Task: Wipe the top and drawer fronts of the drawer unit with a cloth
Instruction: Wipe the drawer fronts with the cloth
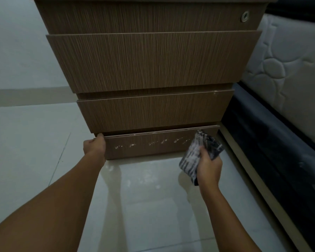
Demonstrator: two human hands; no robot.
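Left hand: your left hand point(95, 147) is curled over the top left corner of the bottom drawer front point(147, 151), low in the frame. Good brace.
Right hand: your right hand point(208, 165) is bunched round the cloth point(193, 155) at that front's right end. I can't tell whether the cloth is touching the wood.
Smudges: white smudges point(133, 145) run in a row across it, lower centre.
Stroke: flatten the cloth, press firmly and sweep right to left, overlapping passes.
Watch: the drawer looks slightly out, so steady it against your push.
Drawer unit: the rest of the drawer unit point(153, 60) fills the upper middle.
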